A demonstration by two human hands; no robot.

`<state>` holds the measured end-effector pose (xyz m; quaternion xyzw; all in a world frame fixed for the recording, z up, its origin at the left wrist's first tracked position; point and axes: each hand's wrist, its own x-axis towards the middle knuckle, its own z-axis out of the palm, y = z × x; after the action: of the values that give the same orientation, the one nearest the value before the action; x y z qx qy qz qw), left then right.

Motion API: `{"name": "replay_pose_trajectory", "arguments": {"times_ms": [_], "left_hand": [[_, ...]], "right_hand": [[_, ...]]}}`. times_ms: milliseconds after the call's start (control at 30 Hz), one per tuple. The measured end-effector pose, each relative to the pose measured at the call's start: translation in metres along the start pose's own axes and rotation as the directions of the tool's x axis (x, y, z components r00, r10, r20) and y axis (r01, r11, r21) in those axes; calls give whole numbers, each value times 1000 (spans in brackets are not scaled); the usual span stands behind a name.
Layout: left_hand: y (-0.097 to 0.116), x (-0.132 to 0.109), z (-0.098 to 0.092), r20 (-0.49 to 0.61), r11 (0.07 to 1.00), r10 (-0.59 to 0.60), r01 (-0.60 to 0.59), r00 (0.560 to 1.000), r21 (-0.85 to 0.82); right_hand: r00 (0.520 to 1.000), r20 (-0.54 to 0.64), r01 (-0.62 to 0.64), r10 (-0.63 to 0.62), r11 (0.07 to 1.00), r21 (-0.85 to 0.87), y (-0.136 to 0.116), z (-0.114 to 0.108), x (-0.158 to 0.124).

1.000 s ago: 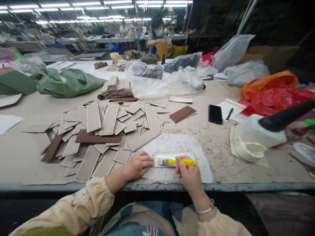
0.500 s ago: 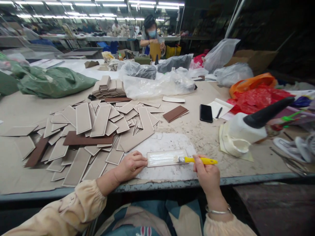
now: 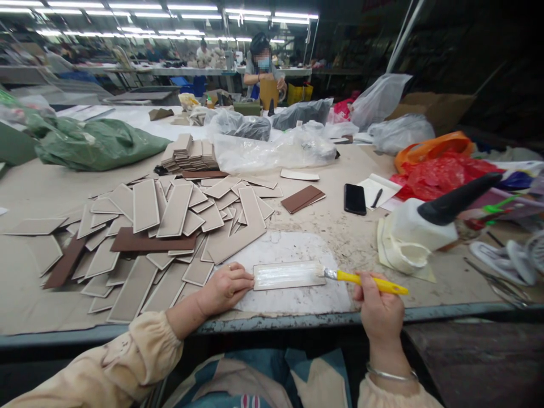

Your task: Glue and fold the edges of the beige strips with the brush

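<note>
My right hand (image 3: 379,303) is closed round the yellow handle of a paintbrush (image 3: 369,279). The bristles rest near the right end of a flat rectangular panel (image 3: 293,281), whose top carries wet white streaks that look like glue. At the panel's left end, my left hand (image 3: 227,288) has its fingers pressed together, gripping the edge. Under the panel lies a white paper sheet (image 3: 293,245). To the left spreads a loose heap of beige panels (image 3: 173,209) with pale borders, with a few brown ones among them.
A white jug (image 3: 419,224) with a black spout stands at right, near a phone (image 3: 355,199) and a pen (image 3: 377,197). Two brown panels (image 3: 302,197) lie behind the sheet. Plastic bags (image 3: 272,148) line the back. Another person (image 3: 263,73) works across the table.
My right hand has moved to the right with the paintbrush, drawing the bristles to the panel's right end. The white streaks reach further right. My left hand has stayed in place.
</note>
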<state>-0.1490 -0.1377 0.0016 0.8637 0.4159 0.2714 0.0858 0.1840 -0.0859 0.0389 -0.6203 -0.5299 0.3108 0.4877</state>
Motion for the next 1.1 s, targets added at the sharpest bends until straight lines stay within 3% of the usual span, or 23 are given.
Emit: {"name": "replay_pose_trajectory", "arguments": {"times_ms": [133, 200, 267, 433, 533, 600, 667, 800, 967, 1100], "left_hand": [[0, 0, 0, 13, 1000, -7, 7, 1000, -6], [1, 0, 0, 11, 1000, -10, 10, 1000, -5], [1, 0, 0, 3, 1000, -13, 13, 1000, -1], [1, 0, 0, 9, 1000, -9, 9, 1000, -10], [1, 0, 0, 15, 1000, -19, 19, 1000, -22], [2, 0, -1, 12, 999, -21, 22, 1000, -25], [2, 0, -1, 11, 999, -18, 19, 1000, -26], [2, 1, -1, 23, 1000, -10, 10, 1000, -28], [3, 2, -2, 28, 1000, -1, 1, 1000, -8], [4, 3, -2, 16, 1000, -3, 3, 1000, -22]], "right_hand": [[987, 159, -49, 21, 984, 172, -7, 26, -10], [961, 277, -20, -14, 992, 122, -7, 36, -12], [949, 313, 38, -40, 999, 14, -3, 38, -11], [982, 132, 167, -135, 946, -277, 8, 13, 1], [982, 60, 189, -179, 919, -346, 6, 2, 4], [988, 30, 154, -151, 945, -287, 1, 3, 2], [997, 41, 72, -68, 991, -114, -6, 12, -3], [969, 245, -83, 28, 973, 215, -18, 45, -19], [917, 397, -150, 41, 957, 248, -23, 82, -39], [934, 353, -105, 43, 982, 157, -19, 78, -34]]}}
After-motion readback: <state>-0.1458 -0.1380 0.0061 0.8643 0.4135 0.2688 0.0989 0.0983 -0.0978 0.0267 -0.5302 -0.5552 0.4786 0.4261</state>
